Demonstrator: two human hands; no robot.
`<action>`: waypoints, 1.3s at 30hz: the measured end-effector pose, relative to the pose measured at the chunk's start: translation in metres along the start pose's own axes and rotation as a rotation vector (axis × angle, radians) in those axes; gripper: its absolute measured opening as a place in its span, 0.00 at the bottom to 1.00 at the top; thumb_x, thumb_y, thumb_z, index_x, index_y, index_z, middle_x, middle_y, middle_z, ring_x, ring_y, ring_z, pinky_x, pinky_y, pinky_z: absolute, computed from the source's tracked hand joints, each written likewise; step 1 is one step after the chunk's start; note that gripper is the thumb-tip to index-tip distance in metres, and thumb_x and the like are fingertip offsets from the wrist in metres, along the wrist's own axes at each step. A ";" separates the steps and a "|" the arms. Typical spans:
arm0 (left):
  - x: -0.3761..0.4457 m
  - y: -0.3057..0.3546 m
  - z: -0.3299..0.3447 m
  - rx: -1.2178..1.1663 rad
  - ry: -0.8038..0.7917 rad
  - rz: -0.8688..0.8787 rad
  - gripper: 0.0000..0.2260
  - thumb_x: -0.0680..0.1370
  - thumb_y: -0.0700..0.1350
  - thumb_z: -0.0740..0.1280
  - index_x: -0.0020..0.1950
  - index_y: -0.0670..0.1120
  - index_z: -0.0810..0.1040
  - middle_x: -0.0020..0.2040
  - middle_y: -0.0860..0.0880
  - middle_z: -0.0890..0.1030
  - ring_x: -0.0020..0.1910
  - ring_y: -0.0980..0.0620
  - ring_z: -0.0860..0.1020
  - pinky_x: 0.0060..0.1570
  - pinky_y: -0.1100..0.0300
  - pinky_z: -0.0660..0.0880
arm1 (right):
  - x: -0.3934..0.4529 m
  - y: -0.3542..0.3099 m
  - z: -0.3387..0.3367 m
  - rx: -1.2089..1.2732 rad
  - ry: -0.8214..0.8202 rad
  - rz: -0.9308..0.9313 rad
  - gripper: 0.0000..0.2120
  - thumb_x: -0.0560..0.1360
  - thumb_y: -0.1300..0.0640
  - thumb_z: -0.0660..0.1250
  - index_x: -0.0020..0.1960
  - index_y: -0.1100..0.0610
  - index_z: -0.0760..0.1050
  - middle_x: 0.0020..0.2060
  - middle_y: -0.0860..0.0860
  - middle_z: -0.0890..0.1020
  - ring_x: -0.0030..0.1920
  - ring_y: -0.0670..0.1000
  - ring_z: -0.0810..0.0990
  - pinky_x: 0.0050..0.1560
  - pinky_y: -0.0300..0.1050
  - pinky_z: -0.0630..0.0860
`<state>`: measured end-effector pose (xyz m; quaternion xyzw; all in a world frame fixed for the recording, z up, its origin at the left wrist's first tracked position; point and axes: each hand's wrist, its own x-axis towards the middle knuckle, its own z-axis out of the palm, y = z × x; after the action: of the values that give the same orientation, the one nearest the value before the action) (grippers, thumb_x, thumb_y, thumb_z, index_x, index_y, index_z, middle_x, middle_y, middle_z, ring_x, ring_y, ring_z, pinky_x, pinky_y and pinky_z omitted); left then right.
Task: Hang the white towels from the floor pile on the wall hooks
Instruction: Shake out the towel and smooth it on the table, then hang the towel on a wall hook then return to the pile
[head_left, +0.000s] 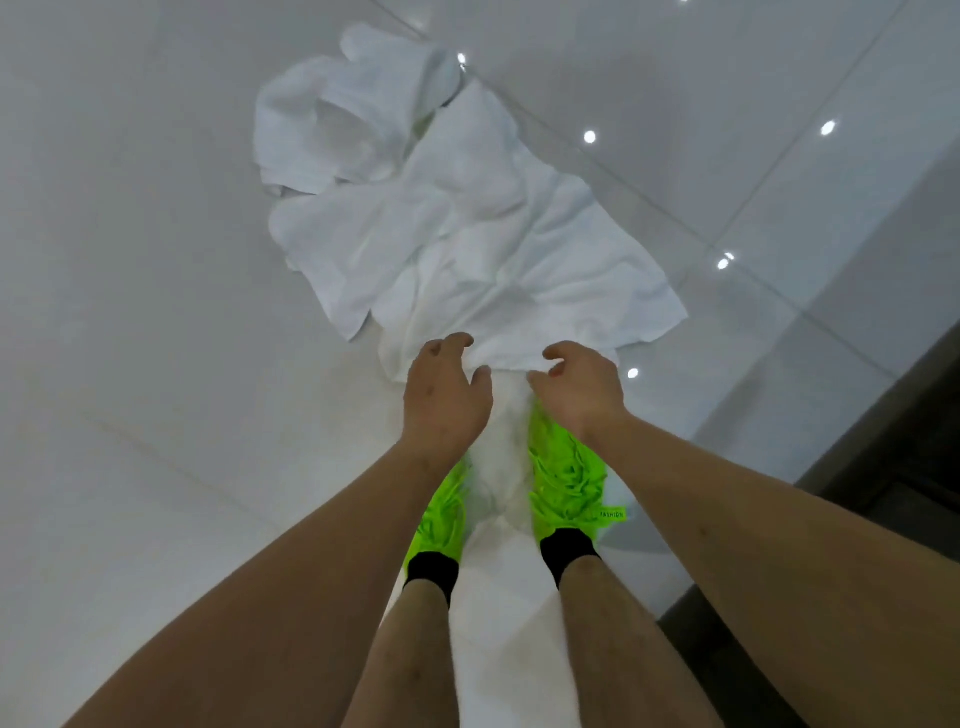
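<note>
One legible marking found, on footwear.
The word "FASHION" appears in dark capital letters on a small green tab (612, 514) at the outer side of the neon-green shoe (566, 480) on the person's right foot, just above the black sock. The lettering is small and slightly blurred but readable. No other text, brand, number or sign can be read on the other shoe, the towels or the floor.

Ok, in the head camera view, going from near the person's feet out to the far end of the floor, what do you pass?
Black socks → green shoes → left hand and right hand, level with each other at the near towel edge → large crumpled white towel → smaller white towel at the far end.
</note>
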<state>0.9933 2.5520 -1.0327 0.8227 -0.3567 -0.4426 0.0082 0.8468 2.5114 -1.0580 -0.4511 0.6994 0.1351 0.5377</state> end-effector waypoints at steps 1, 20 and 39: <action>0.011 -0.003 0.009 -0.014 0.015 -0.005 0.18 0.79 0.47 0.66 0.69 0.49 0.72 0.66 0.48 0.72 0.64 0.47 0.72 0.60 0.59 0.66 | 0.015 0.002 0.006 0.008 -0.001 -0.011 0.20 0.75 0.49 0.70 0.66 0.51 0.75 0.48 0.47 0.79 0.58 0.50 0.79 0.57 0.40 0.71; 0.044 -0.030 0.035 0.079 0.004 0.041 0.19 0.79 0.46 0.66 0.70 0.47 0.72 0.67 0.46 0.73 0.64 0.45 0.73 0.61 0.55 0.67 | 0.073 -0.002 0.041 -0.113 0.086 -0.239 0.12 0.77 0.50 0.68 0.36 0.52 0.76 0.30 0.47 0.76 0.42 0.54 0.78 0.41 0.45 0.70; -0.190 0.180 -0.258 0.132 0.093 0.279 0.25 0.78 0.50 0.68 0.74 0.48 0.68 0.68 0.48 0.72 0.65 0.49 0.72 0.59 0.60 0.67 | -0.252 -0.218 -0.205 0.114 0.186 -0.491 0.23 0.75 0.50 0.69 0.27 0.54 0.64 0.23 0.48 0.66 0.27 0.48 0.66 0.32 0.43 0.63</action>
<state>1.0114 2.4528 -0.6790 0.7835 -0.4950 -0.3742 0.0319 0.8903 2.3742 -0.6938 -0.5869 0.6218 -0.0811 0.5121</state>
